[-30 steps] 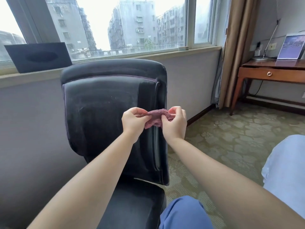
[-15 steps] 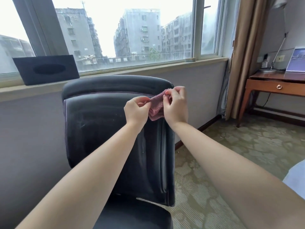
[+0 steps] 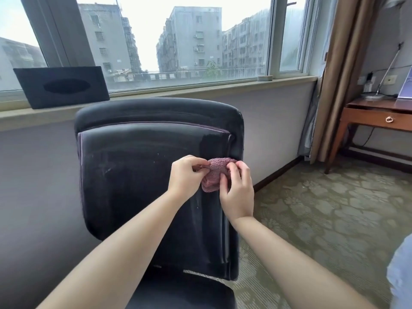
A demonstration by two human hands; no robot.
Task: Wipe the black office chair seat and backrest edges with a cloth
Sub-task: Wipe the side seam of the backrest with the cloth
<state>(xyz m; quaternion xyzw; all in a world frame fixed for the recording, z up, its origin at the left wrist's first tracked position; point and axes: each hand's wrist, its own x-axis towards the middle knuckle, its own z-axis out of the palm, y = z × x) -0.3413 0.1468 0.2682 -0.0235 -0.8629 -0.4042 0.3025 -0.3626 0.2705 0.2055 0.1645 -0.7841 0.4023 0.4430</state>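
I see both hands pinching the pink cloth (image 3: 215,175): left hand (image 3: 186,175) fingers curled on its left side, right hand (image 3: 237,195) on its right, before the black chair backrest (image 3: 142,175), near its right edge.

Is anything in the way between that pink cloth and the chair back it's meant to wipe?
Nothing visible. The left hand and right hand both pinch the cloth right in front of the backrest, near its right edge, with no object between them.

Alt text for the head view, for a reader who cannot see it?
Both hands, left hand and right hand, pinch a bunched pink cloth before a black office chair backrest, below a window sill holding a black tissue box.
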